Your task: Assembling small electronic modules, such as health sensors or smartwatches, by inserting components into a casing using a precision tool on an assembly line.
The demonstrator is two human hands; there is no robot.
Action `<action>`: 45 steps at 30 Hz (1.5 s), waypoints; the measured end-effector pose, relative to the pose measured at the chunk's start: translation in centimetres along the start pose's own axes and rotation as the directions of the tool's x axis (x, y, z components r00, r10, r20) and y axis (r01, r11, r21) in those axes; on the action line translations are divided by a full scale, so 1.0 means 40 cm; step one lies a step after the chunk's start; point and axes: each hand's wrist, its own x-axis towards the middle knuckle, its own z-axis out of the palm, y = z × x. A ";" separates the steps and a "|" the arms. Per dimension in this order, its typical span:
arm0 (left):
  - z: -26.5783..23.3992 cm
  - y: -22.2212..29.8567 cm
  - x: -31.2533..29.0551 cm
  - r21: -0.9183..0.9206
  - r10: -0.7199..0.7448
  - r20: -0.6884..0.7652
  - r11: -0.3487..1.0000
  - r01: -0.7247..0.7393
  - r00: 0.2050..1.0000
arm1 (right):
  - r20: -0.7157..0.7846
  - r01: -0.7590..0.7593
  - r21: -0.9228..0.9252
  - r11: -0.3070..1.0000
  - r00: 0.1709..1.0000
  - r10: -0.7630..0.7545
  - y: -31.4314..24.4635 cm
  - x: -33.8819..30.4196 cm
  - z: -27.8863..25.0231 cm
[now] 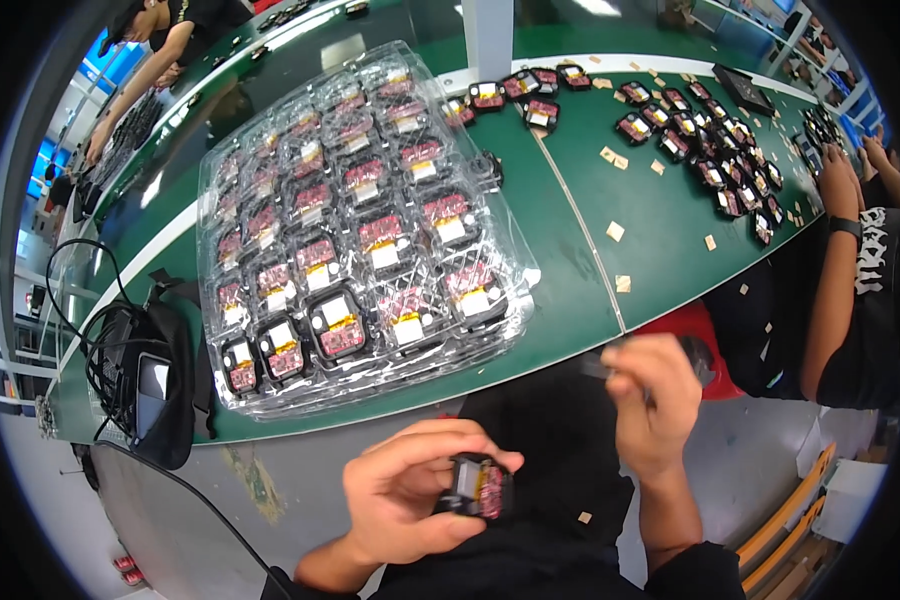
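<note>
My left hand [405, 495] grips a small electronic device [488, 490] over my lap, thumb below and fingers above. Its black housing is open, baring a red circuit board, a silver-white block and some yellow tape. Off to the right, level with the table edge, my right hand [655, 400] is raised with thumb and forefinger pinched. A blurred, see-through filmy piece [596, 366] shows at those fingertips; its exact kind is unclear. Ahead of the left hand, stacked clear plastic trays [518, 290] hold rows of similar devices, some resting on top at the near corner, such as one device [338, 325].
Loose devices [725, 150] crowd the green table [570, 270] at right, among scattered beige paper squares [615, 231]. A black bag [175, 400] with cables lies left of the trays. A metal post [488, 35] rises behind. Co-workers sit at right [840, 300] and far left [175, 45].
</note>
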 end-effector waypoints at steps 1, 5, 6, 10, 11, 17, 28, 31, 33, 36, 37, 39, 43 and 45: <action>0.003 0.029 0.002 0.078 0.014 -0.049 0.997 -0.011 0.999 | -0.041 -0.007 -0.060 0.998 0.999 0.005 0.014 0.027 0.003; -0.013 0.107 0.086 0.418 0.237 0.002 0.883 -0.216 0.972 | -0.078 -0.183 -0.136 0.974 0.982 0.174 0.070 0.133 0.034; -0.012 0.114 0.099 0.570 0.266 -0.075 0.802 -0.178 0.961 | -0.067 -0.177 -0.251 0.952 0.984 0.165 0.087 0.163 0.048; -0.021 0.156 0.164 0.714 0.339 -0.018 0.663 -0.225 0.941 | 0.090 -0.189 -0.542 0.819 0.956 0.280 0.104 0.286 0.111; -0.017 0.170 0.180 0.809 0.319 0.013 0.553 -0.198 0.948 | 0.085 -0.187 -0.539 0.821 0.958 0.274 0.111 0.318 0.126; -0.013 0.158 0.228 0.927 0.265 -0.045 0.372 -0.059 0.963 | 0.196 -0.067 -0.644 0.762 0.948 0.249 0.169 0.372 0.148; -0.059 0.112 0.223 0.951 0.417 0.285 -0.234 -0.201 0.863 | 0.144 -0.074 -0.616 0.785 0.968 0.204 0.101 0.213 0.069; -0.054 0.131 0.219 0.934 0.306 0.314 -0.270 -0.234 0.899 | 0.174 -0.016 -0.635 0.773 0.971 0.163 0.091 0.185 0.045; -0.051 0.137 0.213 0.923 0.227 0.317 -0.298 -0.244 0.921 | 0.212 0.012 -0.629 0.777 0.965 0.157 0.078 0.177 0.020; -0.053 0.139 0.204 0.907 0.186 0.311 -0.352 -0.232 0.932 | 0.280 0.041 -0.571 0.820 0.949 0.147 0.072 0.175 0.001; -0.053 0.144 0.199 0.901 0.179 0.302 -0.374 -0.219 0.936 | 0.199 -0.028 -0.511 0.859 0.968 0.150 0.074 0.176 0.006; -0.045 0.142 0.195 0.896 0.166 0.311 -0.380 -0.230 0.936 | 0.105 -0.108 -0.461 0.881 0.979 0.175 0.075 0.174 0.005; -0.010 0.120 0.160 0.877 0.305 0.480 -0.178 -0.445 0.823 | -0.008 -0.153 -0.561 0.814 0.984 0.179 0.078 0.193 0.062; 0.005 0.091 0.130 0.825 0.349 0.522 0.023 -0.564 0.778 | 0.004 -0.190 -0.525 0.830 0.974 0.226 0.096 0.197 0.085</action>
